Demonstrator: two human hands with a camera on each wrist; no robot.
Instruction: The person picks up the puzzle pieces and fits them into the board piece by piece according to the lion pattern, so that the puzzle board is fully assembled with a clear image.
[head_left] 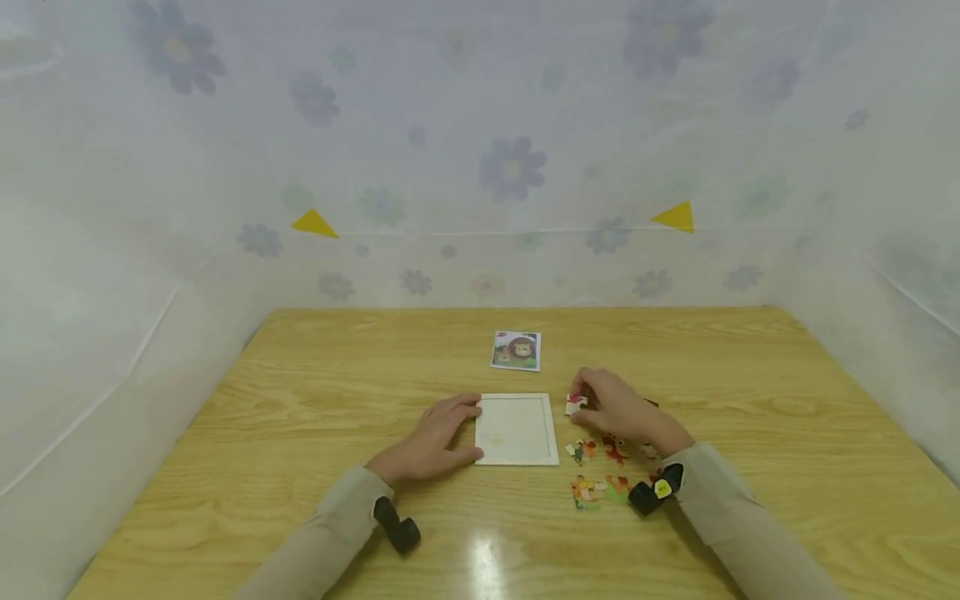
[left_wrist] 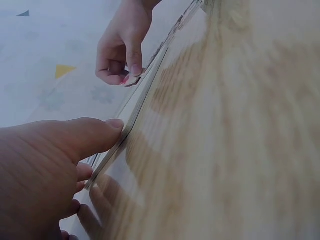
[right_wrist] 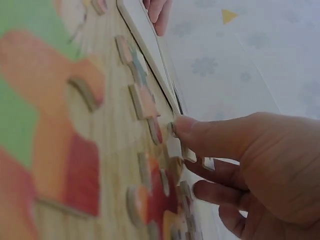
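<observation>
- Several loose puzzle pieces (head_left: 600,471) lie nearest, right of centre on the wooden table (head_left: 262,433).
- Left hand (head_left: 435,437), fingers straight, rests against the white puzzle tray (head_left: 517,429).
- Right hand (head_left: 618,408) pinches one puzzle piece (head_left: 574,404) just right of the tray.
- Farthest lies a lion picture card (head_left: 516,350).

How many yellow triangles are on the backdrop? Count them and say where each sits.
2. One yellow triangle is on the back wall's left side, above the table's far left corner; the other yellow triangle is on the right side. More may lie outside the view.
</observation>
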